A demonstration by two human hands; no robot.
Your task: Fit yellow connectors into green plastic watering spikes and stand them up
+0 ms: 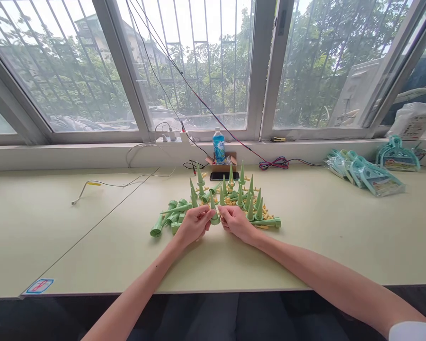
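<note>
A green cone-shaped spike [214, 214] stands upright between my two hands at the middle of the pale green table [92, 237]. My left hand [194, 224] pinches it from the left with curled fingers. My right hand [236, 221] closes on it from the right. Just behind my hands, several more green cone spikes [242, 193] stand upright among small yellow parts [230, 201]. Left of my left hand, several green spikes lie on their sides [170, 215]. One more lies flat by my right hand [270, 222].
A blue-labelled water bottle [218, 147] stands by a small cardboard box [223, 166] and a dark phone [224, 175] under the window. Cables [273, 163] run along the sill. Packaged teal items [365, 173] lie at the right. A yellow-tipped wire [88, 185] lies at the left.
</note>
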